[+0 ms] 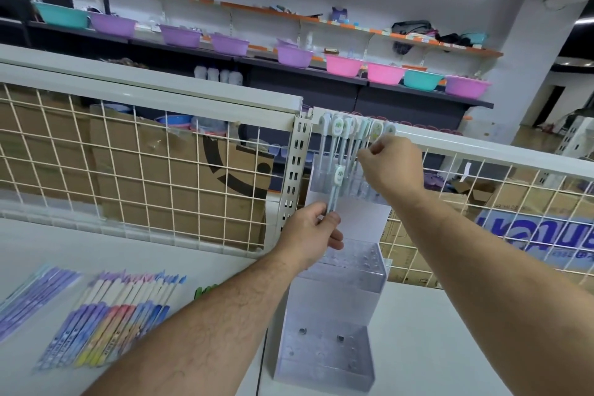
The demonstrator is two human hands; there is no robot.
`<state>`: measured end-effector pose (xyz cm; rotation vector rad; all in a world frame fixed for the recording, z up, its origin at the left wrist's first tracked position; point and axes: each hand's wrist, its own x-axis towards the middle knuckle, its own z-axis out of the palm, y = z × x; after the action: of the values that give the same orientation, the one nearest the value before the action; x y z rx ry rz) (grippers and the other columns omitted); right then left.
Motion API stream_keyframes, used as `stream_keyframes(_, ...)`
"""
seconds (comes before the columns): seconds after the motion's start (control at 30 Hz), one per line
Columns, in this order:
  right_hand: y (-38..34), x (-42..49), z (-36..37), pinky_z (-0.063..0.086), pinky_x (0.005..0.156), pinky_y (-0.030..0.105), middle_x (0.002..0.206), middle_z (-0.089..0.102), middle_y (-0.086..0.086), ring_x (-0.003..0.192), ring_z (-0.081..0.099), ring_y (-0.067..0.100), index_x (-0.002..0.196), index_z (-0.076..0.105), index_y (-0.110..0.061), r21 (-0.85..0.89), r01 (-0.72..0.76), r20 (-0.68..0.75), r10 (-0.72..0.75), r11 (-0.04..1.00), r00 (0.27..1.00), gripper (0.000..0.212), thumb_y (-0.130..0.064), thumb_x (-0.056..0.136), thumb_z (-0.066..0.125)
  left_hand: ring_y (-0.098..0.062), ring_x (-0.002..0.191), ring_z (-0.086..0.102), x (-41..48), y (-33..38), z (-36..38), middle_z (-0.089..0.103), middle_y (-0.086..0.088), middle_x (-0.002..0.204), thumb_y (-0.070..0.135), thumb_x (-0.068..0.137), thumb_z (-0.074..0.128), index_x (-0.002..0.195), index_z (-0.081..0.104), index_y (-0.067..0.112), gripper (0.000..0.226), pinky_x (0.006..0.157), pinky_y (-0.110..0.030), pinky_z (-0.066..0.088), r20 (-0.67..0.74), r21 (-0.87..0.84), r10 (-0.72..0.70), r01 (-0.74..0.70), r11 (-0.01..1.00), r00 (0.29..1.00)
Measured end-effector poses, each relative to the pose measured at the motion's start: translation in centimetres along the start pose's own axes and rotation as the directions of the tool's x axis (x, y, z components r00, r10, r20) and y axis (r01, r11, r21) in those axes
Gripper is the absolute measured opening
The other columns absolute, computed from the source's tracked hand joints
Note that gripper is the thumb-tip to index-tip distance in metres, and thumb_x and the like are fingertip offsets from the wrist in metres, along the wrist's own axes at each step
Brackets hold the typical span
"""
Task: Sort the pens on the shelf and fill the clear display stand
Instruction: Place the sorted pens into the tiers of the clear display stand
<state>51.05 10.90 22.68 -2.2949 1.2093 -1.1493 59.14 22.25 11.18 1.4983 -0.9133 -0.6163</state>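
**Filling the top tier of the stand.** At far left, a flat bundle of purple pens (38,297) lies on the white shelf (199,244). Just beside it lies a fanned row of pastel pens (115,315), and a few green pens (203,292) show past the left forearm. None of these has yet been moved to the stand.

The left hand (313,231) is raised in front of the clear display stand (324,360). Its thumb and fingers pinch the lower stem of one pale pen (337,185), held upright with its cartoon cap on top, just in front of the top tier.

In that tier the standing pens (345,138) form a close row against the wire grid (128,154). The right hand (392,164) reaches in from the right, fingers curled. Thumb and forefinger are pinched together among the stems, apparently on one of them.

The two lower tiers of the stand hold no pens.

The step in hand appears to be seating capped pens in the top tier. The next move calls for finding a free hole there, lowering the held pen tip first, and keeping the neighbouring stems clear.
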Motion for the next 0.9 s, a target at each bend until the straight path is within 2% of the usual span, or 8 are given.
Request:
stream_keyframes(0.07, 0.5, -1.4, -0.2, 0.042, 0.039, 0.019, 0.056, 0.065, -0.003, 0.048, 0.059, 0.011, 0.062, 0.067, -0.014, 0.058, -0.014, 0.066, 0.01, 0.998, 0.998, 0.023, -0.016, 0.085, 0.063, -0.017, 0.069, 0.075, 0.0, 0.1, 0.0, 0.075, 0.001, 0.075, 0.03, 0.102, 0.052, 0.089, 0.063, 0.023, 0.018, 0.08, -0.045, 0.058, 0.007, -0.015, -0.002, 0.003, 1.0, 1.0)
stream_keyframes(0.13, 0.9, -3.0, 0.1, 0.038, 0.035, 0.015, 0.06, 0.068, -0.003, 0.044, 0.056, 0.005, 0.065, 0.071, -0.013, 0.138, -0.073, 0.256, 0.035, 0.988, 0.966, 0.02, -0.014, 0.085, 0.069, -0.019, 0.07, 0.075, -0.1, 0.1, 0.0, 0.075, -0.001, 0.075, 0.03, 0.102, 0.051, 0.09, 0.064, 0.022, 0.019, 0.086, -0.052, 0.057, 0.015, -0.022, -0.004, 0.005, 1.0, 1.0)
stream_keyframes(0.2, 1.3, -4.2, 0.4, 0.037, 0.037, 0.015, 0.058, 0.065, -0.003, 0.039, 0.048, 0.002, 0.068, 0.071, -0.012, 0.201, -0.124, 0.407, 0.032, 0.972, 0.913, 0.017, -0.012, 0.086, 0.073, -0.018, 0.072, 0.075, -0.1, 0.2, 0.0, 0.075, -0.001, 0.076, 0.031, 0.102, 0.051, 0.09, 0.063, 0.023, 0.02, 0.086, -0.053, 0.057, 0.028, -0.007, 0.003, -0.003, 1.0, 1.0)
stream_keyframes(0.27, 1.6, -4.8, 0.7, 0.035, 0.038, 0.016, 0.048, 0.056, -0.009, 0.036, 0.042, 0.001, 0.066, 0.067, -0.011, 0.238, -0.121, 0.446, 0.002, 0.964, 0.895, 0.022, -0.009, 0.087, 0.073, -0.016, 0.073, 0.075, -0.2, 0.2, -0.1, 0.075, 0.001, 0.077, 0.034, 0.102, 0.05, 0.088, 0.063, 0.026, 0.021, 0.081, -0.049, 0.057, 0.034, 0.018, 0.011, -0.011, 1.0, 0.999)
stream_keyframes(0.37, 1.6, -5.0, 0.3, 0.036, 0.04, 0.016, 0.054, 0.057, -0.006, 0.043, 0.048, 0.003, 0.07, 0.064, -0.01, 0.269, -0.115, 0.432, -0.013, 0.956, 0.902, 0.021, -0.009, 0.089, 0.072, -0.016, 0.073, 0.075, -0.3, 0.3, -0.2, 0.075, 0.0, 0.078, 0.035, 0.103, 0.05, 0.09, 0.065, 0.025, 0.022, 0.071, -0.037, 0.053, 0.029, 0.009, 0.009, -0.009, 1.0, 1.0)
stream_keyframes(0.5, 0.9, -3.2, -2.0, 0.05, 0.048, 0.02, 0.081, 0.071, 0.004, 0.059, 0.068, 0.007, 0.083, 0.065, -0.01, 0.324, -0.106, 0.315, -0.001, 0.94, 0.949, 0.013, -0.017, 0.095, 0.067, -0.023, 0.072, 0.076, -0.2, 0.1, -0.1, 0.075, -0.006, 0.079, 0.031, 0.103, 0.053, 0.091, 0.067, 0.021, 0.021, 0.071, -0.035, 0.053, 0.017, -0.068, -0.014, 0.015, 0.998, 1.0)
stream_keyframes(0.7, -0.5, 0.7, -4.9, 0.053, 0.049, 0.022, 0.078, 0.073, 0.001, 0.064, 0.073, 0.01, 0.087, 0.065, -0.017, 0.387, -0.026, 0.011, 0.024, 0.922, 1.0, 0.013, -0.023, 0.098, 0.064, -0.018, 0.071, 0.075, -0.1, 0.1, -0.1, 0.075, -0.002, 0.078, 0.03, 0.103, 0.051, 0.094, 0.067, 0.024, 0.02, 0.076, -0.036, 0.057, 0.005, -0.039, -0.014, 0.014, 0.999, 1.0)
stream_keyframes(0.9, -0.7, 1.6, -3.5, 0.064, 0.065, 0.034, 0.084, 0.071, -0.002, 0.071, 0.073, 0.01, 0.086, 0.062, -0.025, 0.303, 0.009, -0.025, -0.002, 0.953, 1.0, 0.013, -0.025, 0.098, 0.063, -0.017, 0.071, 0.075, -0.3, 0.2, -0.1, 0.075, -0.003, 0.081, 0.03, 0.104, 0.049, 0.094, 0.066, 0.024, 0.021, 0.081, -0.039, 0.057, 0.002, -0.008, 0.011, -0.011, 1.0, 1.0)
